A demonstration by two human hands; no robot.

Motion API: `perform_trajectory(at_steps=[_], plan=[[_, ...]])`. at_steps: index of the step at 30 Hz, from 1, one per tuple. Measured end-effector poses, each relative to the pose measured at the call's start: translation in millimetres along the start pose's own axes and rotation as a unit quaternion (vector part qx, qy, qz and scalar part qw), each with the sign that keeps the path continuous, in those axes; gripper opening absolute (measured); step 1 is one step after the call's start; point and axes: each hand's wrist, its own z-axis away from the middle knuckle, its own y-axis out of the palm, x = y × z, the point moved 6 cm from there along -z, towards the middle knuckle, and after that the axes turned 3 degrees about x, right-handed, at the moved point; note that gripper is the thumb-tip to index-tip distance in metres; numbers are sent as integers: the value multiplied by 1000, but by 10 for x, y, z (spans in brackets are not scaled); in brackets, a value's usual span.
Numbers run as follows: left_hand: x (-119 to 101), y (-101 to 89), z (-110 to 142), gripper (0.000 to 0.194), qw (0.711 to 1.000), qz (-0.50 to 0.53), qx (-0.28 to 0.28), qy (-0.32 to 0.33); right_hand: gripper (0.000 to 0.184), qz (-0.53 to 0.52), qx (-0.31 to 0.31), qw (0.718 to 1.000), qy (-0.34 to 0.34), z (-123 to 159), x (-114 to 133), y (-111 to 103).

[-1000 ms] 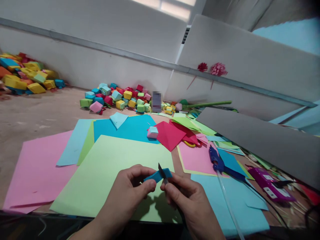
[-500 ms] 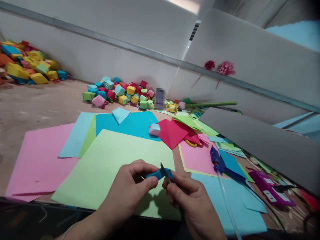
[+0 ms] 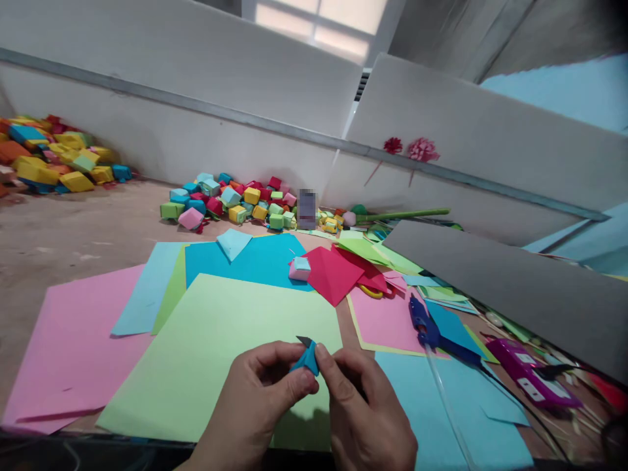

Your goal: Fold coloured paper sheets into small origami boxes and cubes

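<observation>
Strip [image 3: 309, 362] (blue) now bent vs. prev.; L fingers [image 3: 298, 384] & R fingers [image 3: 338, 379] pinch it tight, blade [image 3: 304, 341] behind.

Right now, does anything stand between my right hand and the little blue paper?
Nothing visible does: your right hand touches the blue paper, which your left hand also holds. A dark blade tip shows just beyond it.

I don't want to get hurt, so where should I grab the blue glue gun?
Probably the handle, from the right: the blue glue gun lies on its side, handle jutting rightward, nozzle pointing away, clear stick trailing from its back.
</observation>
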Motion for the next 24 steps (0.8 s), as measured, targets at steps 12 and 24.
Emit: perform_trajectory(at_steps=[12, 24], plan=[[-122, -44, -29, 16, 989, -106, -59, 88, 20, 1, 91, 986, -140, -51, 245, -46], [-73, 40, 18, 21, 988, -143, -25, 48, 19, 8, 52, 995, -80, -170, 242, -70]])
